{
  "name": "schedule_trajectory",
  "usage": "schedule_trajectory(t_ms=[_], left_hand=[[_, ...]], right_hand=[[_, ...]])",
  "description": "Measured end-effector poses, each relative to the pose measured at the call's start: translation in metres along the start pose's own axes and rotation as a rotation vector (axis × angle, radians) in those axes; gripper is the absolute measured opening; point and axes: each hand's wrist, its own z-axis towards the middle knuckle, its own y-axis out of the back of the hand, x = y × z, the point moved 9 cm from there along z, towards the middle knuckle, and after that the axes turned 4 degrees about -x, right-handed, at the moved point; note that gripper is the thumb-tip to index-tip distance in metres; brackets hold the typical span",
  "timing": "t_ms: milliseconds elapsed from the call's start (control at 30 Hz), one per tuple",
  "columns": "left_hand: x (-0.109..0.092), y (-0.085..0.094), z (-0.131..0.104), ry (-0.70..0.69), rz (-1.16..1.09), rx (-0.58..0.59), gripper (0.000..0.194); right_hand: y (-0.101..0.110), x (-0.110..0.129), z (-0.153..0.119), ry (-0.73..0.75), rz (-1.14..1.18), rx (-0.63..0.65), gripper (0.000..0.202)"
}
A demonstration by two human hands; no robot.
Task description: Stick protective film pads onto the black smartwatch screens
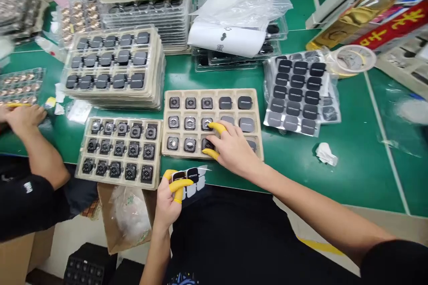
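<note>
My left hand, with yellow finger covers, pinches a sheet of black square stickers below the middle tray's front edge. Over the beige middle tray, my right hand reaches in from the right. Its yellow-covered thumb and fingertip are around a black square part in the front row; whether they grip it is unclear. Parts in the tray's left columns show round centres, while those at the right have plain dark tops. Another beige tray of black square parts lies to the left.
Stacked trays stand at the back left, with a taller stack behind. Sticker sheets, a tape roll and crumpled tissue are at the right. Another person's hand is at the far left.
</note>
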Motion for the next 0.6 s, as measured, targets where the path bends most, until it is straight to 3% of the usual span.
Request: schedule_trajectory(t_ms=[100,300,500,600], left_hand=[[-0.009,-0.008,-0.003,-0.023,-0.016,0.000,0.030],[-0.003,-0.030,-0.006,0.064,0.040,-0.037,0.035],[-0.025,-0.036,-0.012,-0.003,0.124,-0.097,0.036],[-0.042,-0.047,-0.016,-0.095,0.163,-0.019,0.050]], right_hand=[[-0.002,0.000,-0.003,-0.016,0.067,-0.069,0.017],[-0.008,-0.002,-0.009,-0.055,0.235,-0.129,0.015],[0.025,0.002,-0.032,-0.149,0.532,-0.167,0.025],[0.029,0.020,-0.049,-0.255,0.817,-0.056,0.016]])
